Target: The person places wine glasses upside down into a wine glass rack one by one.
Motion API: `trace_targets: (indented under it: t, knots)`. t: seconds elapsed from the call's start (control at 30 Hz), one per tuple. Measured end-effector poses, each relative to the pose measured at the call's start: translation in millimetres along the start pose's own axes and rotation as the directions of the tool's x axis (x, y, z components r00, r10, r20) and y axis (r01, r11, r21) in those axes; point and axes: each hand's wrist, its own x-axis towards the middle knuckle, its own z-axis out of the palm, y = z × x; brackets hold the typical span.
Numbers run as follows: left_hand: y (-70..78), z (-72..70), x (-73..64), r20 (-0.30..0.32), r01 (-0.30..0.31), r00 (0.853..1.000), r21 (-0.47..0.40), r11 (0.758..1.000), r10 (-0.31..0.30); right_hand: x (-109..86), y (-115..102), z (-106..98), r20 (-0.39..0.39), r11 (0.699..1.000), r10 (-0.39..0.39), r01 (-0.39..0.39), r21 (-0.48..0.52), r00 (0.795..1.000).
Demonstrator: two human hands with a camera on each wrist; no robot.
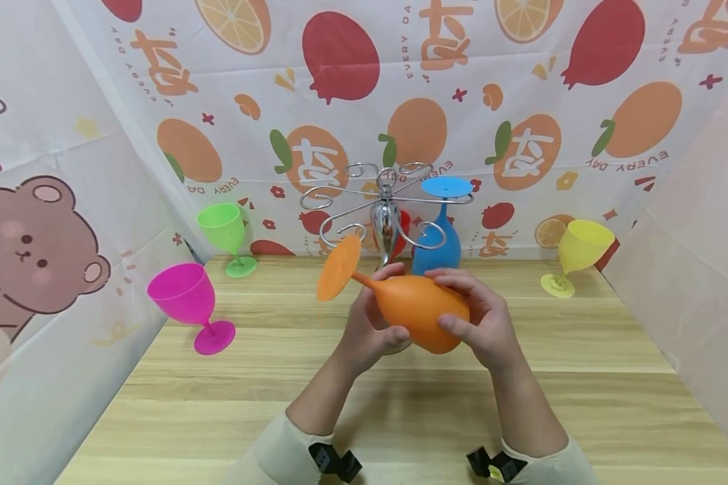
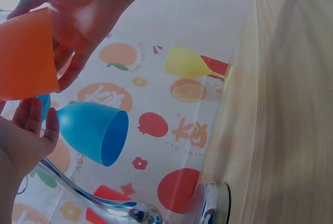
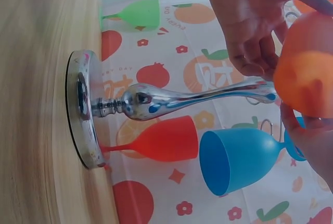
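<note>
An orange plastic goblet (image 1: 421,311) is held up in front of the rack, its foot tipped to the upper left and its bowl to the lower right. My left hand (image 1: 370,327) grips it near the stem end of the bowl, thumb in front. With thumb and fingers, my right hand (image 1: 485,320) holds the bowl towards its rim. Just behind stands a chrome rack (image 1: 385,222) with curled wire arms. A blue goblet (image 1: 439,246) hangs upside down from one arm, its bowl partly hidden by the right hand in the head view.
A magenta goblet (image 1: 185,296) and a green goblet (image 1: 224,229) stand on the left of the wooden table (image 1: 267,397). At the right back stands a yellow goblet (image 1: 584,244). A red goblet (image 3: 169,138) stands behind the rack. Printed cloth (image 1: 352,114) hangs around the table.
</note>
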Motion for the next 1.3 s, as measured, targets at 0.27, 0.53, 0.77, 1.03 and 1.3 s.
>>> trace_targets:
  t: [0.27,0.53,0.77,1.03,1.3]
  knots:
    - [1.8,-4.1,-0.4,-0.055,0.03,0.998,-0.012,0.999,-0.03,1.8,3.6,0.0,0.113,0.999,-0.034,0.037,-0.025,0.993]
    - [7.5,-3.4,1.0,-0.118,0.119,0.986,0.033,0.992,-0.115,2.2,4.5,2.1,0.139,0.996,0.055,-0.044,-0.079,0.989]
    - [7.9,-3.7,0.4,-0.144,0.137,0.982,0.063,0.989,-0.126,1.8,4.9,2.2,0.142,0.994,0.078,-0.065,-0.093,0.987]
    - [10.0,-1.9,-0.4,-0.179,0.149,0.975,0.101,0.984,-0.129,0.7,3.3,2.5,0.148,0.99,0.117,-0.104,-0.095,0.982]
    - [17.4,1.6,-0.4,-0.124,0.092,0.99,0.195,0.976,-0.068,1.3,3.1,-0.4,0.077,0.995,0.075,-0.07,-0.068,0.994]
